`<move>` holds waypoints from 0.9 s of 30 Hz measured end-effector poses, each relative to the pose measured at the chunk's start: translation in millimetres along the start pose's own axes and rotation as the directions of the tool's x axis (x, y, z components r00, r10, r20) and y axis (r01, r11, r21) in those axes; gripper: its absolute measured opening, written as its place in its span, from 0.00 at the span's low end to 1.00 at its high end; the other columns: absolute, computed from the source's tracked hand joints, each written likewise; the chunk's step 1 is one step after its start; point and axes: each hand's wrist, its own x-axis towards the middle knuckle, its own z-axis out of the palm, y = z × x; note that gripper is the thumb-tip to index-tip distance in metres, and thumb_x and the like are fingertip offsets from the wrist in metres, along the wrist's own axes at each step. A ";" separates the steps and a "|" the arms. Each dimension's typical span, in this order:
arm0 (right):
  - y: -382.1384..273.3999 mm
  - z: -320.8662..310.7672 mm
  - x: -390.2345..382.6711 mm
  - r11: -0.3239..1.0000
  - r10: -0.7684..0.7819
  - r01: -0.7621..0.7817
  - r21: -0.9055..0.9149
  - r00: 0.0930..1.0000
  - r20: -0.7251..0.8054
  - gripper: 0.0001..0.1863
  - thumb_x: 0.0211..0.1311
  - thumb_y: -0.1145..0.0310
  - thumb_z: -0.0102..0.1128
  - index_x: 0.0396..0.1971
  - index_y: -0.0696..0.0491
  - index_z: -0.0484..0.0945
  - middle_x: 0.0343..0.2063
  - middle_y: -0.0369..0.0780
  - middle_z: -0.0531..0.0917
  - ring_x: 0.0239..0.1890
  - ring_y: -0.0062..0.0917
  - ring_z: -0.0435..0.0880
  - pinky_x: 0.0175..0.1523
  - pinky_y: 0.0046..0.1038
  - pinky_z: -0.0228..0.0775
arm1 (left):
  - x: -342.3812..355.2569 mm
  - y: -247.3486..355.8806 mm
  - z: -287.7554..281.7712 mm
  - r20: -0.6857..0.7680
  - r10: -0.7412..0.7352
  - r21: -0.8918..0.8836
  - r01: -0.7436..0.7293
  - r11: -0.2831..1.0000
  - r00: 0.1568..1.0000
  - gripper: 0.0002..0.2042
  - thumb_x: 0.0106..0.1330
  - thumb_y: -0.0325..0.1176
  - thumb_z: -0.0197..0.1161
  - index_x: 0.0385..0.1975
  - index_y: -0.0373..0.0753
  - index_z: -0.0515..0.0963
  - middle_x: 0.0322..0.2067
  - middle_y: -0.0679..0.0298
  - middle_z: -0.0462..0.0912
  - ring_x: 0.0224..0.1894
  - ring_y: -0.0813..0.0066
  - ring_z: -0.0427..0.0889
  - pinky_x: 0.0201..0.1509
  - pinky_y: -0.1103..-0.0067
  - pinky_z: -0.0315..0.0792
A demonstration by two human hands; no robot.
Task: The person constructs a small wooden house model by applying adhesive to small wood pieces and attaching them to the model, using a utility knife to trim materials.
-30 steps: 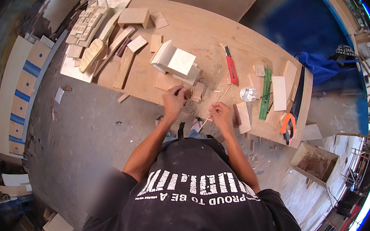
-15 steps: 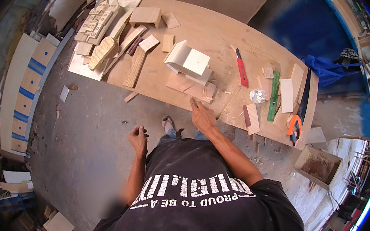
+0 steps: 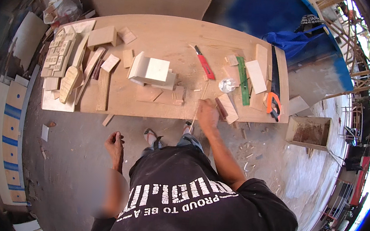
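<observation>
My right hand (image 3: 208, 114) is at the table's front edge, slightly blurred, its fingers closed on a thin wooden strip (image 3: 194, 116) that juts past the edge toward me. Right beside that hand lies a small block with pale and dark brown wood (image 3: 227, 109). My left hand (image 3: 114, 141) hangs in the air short of the table, fingers half bent and a little apart, with nothing visible in it. Farther in, a pale wooden assembly (image 3: 150, 70) of joined boards stands near a flat wood piece (image 3: 149, 94) with small offcuts on it.
The wooden table (image 3: 126, 105) also carries a red utility knife (image 3: 205, 66), a green ruler (image 3: 243, 81), a clear plastic-looking item (image 3: 227, 85) and an orange-handled saw (image 3: 273, 107). Carved house-like pieces (image 3: 59, 52) fill its left end. A box (image 3: 309, 132) stands on the floor at right.
My right hand has moved right along the table edge and taken hold of the thin strip, which now sticks out over the edge. The view has shifted; my left hand stays low.
</observation>
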 end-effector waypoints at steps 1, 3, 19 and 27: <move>28.1 -6.6 5.8 0.999 0.008 -0.006 0.035 0.997 -0.079 0.09 0.59 0.72 0.55 0.38 0.56 0.81 0.33 0.47 0.81 0.34 0.44 0.83 0.38 0.42 0.76 | -3.0 11.5 4.1 0.022 0.011 0.016 -0.012 1.000 1.000 0.14 0.69 0.37 0.60 0.34 0.29 0.81 0.24 0.61 0.82 0.22 0.79 0.78 0.25 0.80 0.70; 58.9 -27.6 23.7 0.997 0.020 -0.009 0.072 0.988 -0.153 0.09 0.59 0.72 0.57 0.37 0.56 0.82 0.32 0.48 0.81 0.33 0.45 0.83 0.38 0.42 0.75 | -10.7 28.3 17.4 0.116 0.032 0.060 -0.039 0.997 0.993 0.15 0.69 0.37 0.59 0.33 0.28 0.81 0.23 0.61 0.82 0.22 0.78 0.78 0.26 0.80 0.70; 50.7 -5.8 199.3 0.967 -0.177 0.218 -0.132 0.947 0.269 0.19 0.56 0.66 0.61 0.46 0.57 0.72 0.40 0.52 0.82 0.44 0.50 0.83 0.48 0.46 0.75 | -93.7 19.3 227.9 0.469 0.123 0.408 -0.339 0.848 0.874 0.16 0.60 0.41 0.67 0.36 0.30 0.82 0.29 0.51 0.86 0.30 0.63 0.86 0.37 0.73 0.77; 86.5 -0.9 231.6 0.978 -0.155 0.180 -0.106 0.965 0.210 0.15 0.57 0.67 0.61 0.42 0.56 0.72 0.37 0.52 0.82 0.42 0.50 0.83 0.48 0.48 0.75 | -110.6 29.4 251.9 0.458 -0.066 0.013 0.068 0.998 0.886 0.10 0.64 0.32 0.65 0.35 0.29 0.81 0.26 0.62 0.84 0.27 0.78 0.82 0.31 0.82 0.74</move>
